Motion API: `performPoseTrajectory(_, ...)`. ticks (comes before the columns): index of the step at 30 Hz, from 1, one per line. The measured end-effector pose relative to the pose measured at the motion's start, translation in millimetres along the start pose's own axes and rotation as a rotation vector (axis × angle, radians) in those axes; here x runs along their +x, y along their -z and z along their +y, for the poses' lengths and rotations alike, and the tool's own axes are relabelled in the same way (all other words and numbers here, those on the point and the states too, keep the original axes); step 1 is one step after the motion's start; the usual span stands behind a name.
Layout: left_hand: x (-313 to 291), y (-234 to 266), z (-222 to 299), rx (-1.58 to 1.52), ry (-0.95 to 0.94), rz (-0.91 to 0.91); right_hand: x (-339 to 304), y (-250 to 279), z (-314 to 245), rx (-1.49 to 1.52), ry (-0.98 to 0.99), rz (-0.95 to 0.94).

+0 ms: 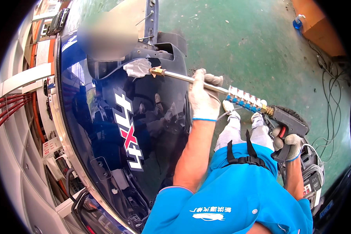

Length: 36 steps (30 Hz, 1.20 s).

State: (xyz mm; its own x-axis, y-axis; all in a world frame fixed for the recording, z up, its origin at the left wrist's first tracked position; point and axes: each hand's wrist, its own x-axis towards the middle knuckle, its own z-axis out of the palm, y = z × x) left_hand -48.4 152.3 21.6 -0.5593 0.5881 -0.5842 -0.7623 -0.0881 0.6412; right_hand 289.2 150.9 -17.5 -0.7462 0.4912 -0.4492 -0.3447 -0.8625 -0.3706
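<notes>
A dent-puller gun (290, 121) with a black pistol body lies across my front. Its long metal rod (178, 76) runs left through a ribbed silver sliding weight (243, 98) behind my left hand. My gloved left hand (204, 95) is closed round the rod. My right hand (293, 142), also gloved, grips the handle below, close to the red trigger. At the rod's far end, a brass-coloured tip (157, 71) is beside a bare grey patch (136, 68) on a glossy dark blue vehicle panel (156, 128); contact cannot be made out.
Dark cables (331, 97) trail over the green floor (230, 43) at right. A blue bottle (298, 22) stands against an orange cabinet (319, 25). Near my right arm is equipment with coiled grey cable (312, 171). White framework with red hoses (12, 105) lines the left. One area above the panel is blurred.
</notes>
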Motion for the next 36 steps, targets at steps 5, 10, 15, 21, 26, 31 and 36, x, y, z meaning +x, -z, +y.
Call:
performPoseTrajectory(5,-18,-27,-63,-0.084,0.057,0.052,2,14,2,0.028,-0.002,0.049)
performPoseTrajectory(10,5,-9,-35,-0.111,0.036,-0.013,-2,9,-4,0.057,-0.010,0.038)
performPoseTrajectory(15,-19,-5,-52,0.005,0.114,-0.208,-1,11,-3,0.069,-0.015,0.049)
performPoseTrajectory(21,59,22,85,-0.183,-0.143,0.089,-4,8,-3,0.084,0.031,0.072)
performPoseTrajectory(26,96,47,108,-0.417,0.078,-0.302,-2,7,-5,0.047,0.007,0.020)
performPoseTrajectory(31,104,43,85,-0.810,0.014,-0.918,-6,11,-4,-0.019,-0.003,-0.006)
performPoseTrajectory(36,90,30,90,-0.424,0.034,-0.302,-7,35,-14,0.100,0.007,-0.043)
